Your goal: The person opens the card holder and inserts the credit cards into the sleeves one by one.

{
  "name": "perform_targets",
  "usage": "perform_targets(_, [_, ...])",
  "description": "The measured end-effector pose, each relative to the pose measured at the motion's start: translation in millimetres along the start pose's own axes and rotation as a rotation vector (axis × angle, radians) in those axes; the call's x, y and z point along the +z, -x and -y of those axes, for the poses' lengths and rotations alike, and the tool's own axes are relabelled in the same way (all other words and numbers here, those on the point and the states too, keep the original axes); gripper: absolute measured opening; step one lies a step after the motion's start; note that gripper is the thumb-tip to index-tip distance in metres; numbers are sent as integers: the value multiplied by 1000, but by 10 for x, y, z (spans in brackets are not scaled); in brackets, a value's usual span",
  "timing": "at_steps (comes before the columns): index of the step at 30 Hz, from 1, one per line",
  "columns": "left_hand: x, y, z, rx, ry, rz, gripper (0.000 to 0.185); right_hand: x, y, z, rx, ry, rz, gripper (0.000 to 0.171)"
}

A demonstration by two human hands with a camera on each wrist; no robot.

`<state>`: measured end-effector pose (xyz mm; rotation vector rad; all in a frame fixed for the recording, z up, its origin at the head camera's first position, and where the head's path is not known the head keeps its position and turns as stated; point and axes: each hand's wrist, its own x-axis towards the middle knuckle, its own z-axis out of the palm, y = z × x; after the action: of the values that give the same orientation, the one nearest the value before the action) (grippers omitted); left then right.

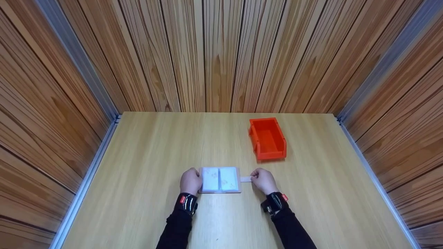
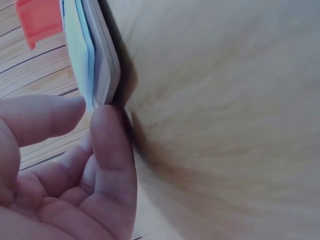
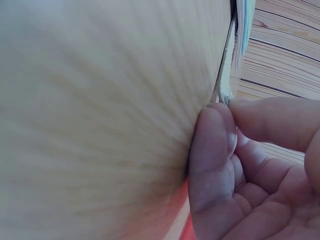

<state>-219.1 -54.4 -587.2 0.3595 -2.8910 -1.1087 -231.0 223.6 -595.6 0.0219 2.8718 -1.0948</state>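
Head view shows a small open booklet (image 1: 220, 179) lying flat near the desk's (image 1: 145, 155) front edge, the left hand (image 1: 190, 181) steadying its left edge while the right hand (image 1: 264, 180) pinches its thin strap (image 1: 245, 179); it looks light and floppy, best held by its stiffer cover edges.

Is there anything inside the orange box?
No, the orange box on the table shows only its bare orange floor in the head view.
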Motion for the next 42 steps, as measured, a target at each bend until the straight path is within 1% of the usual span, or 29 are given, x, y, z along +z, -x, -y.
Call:
perform_targets(3, [2,2,7,6,10,-3,15,2,-1,-5,16,-3,9,5])
perform_targets(11, [15,-3,34,-17,64,-16,7,-9,4,9,41,-9,25,4])
perform_targets(14, [18,-5,34,-25,78,-16,6,-9,7,8,40,-13,23,4])
perform_targets(19, [0,-2,16,-10,98,-46,5,-9,6,-5,-2,2,5,4])
perform_targets(21, [-16,1,0,-5,110,-54,5,-5,2,-6,-9,8,0,4])
perform_targets(25, [-45,12,-42,-22,146,-37,7,4,0,-13,-7,4,2,6])
perform_targets(29, [-56,9,-68,-6,186,-41,8,10,-1,-27,-8,-6,1,6])
perform_targets(32, [-58,5,-88,14,221,-50,7,9,-1,-20,6,-18,5,5])
perform_targets(36, [-69,17,-142,25,264,-46,7,-1,3,-8,21,-25,9,4])
perform_targets(42, [-63,44,-252,24,335,-10,7,-1,2,-18,27,-24,6,4])
